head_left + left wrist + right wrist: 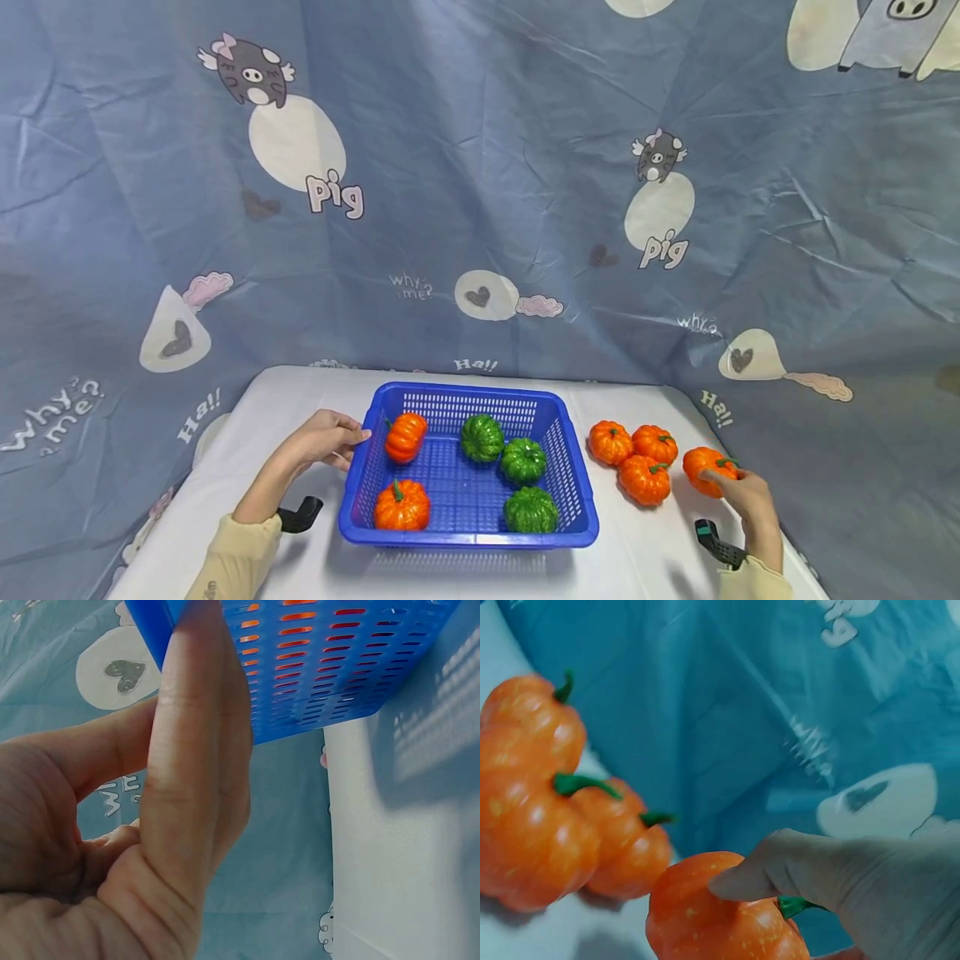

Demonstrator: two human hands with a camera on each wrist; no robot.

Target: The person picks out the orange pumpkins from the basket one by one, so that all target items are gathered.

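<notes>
A blue slotted basket [582, 521] stands mid-table with two orange pumpkins [405, 437] and three green pumpkins [522, 460] inside. My left hand [330, 438] lies at the basket's left wall, its straight fingers [196, 750] pressed flat against the outside of the blue wall [330, 667]. To the right, my right hand [742, 492] grips an orange pumpkin [703, 463] that rests on the table. Its fingertips [742, 881] curl over the top of that pumpkin [705, 922] beside the green stem. Three more orange pumpkins [634, 457] cluster just left of it, and these pumpkins [532, 817] also show in the right wrist view.
The white table [285, 400] is backed and flanked by a blue cartoon-print curtain [480, 208]. Black wrist mounts sit near each forearm [302, 513]. The table's right edge runs close behind my right hand.
</notes>
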